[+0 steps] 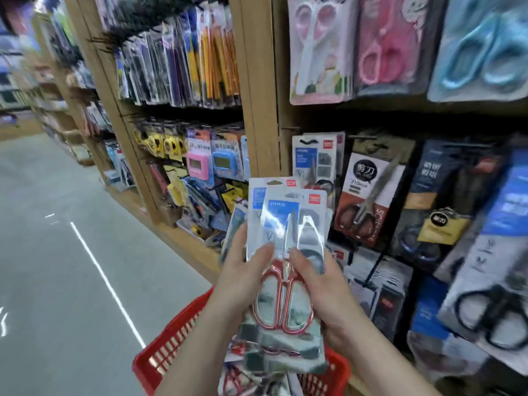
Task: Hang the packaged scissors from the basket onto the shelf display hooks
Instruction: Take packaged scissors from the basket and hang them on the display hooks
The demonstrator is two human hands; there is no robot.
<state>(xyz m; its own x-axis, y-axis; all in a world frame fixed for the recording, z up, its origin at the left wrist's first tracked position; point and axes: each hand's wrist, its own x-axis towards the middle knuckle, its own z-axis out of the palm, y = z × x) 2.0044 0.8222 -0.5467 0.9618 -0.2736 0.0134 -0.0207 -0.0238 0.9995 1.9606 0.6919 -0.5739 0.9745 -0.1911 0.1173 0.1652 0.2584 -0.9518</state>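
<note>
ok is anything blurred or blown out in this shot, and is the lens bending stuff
Head view: glare streaks across the clear blister of the front scissors pack held in the left hand and right hand; hanging packs at the right edge and the far aisle are smeared; the wide lens slants the wooden uprights.

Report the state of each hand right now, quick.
Left hand: holding the packaged scissors, thumb on the front.
Right hand: holding the same packaged scissors, thumb on the front pack.
</note>
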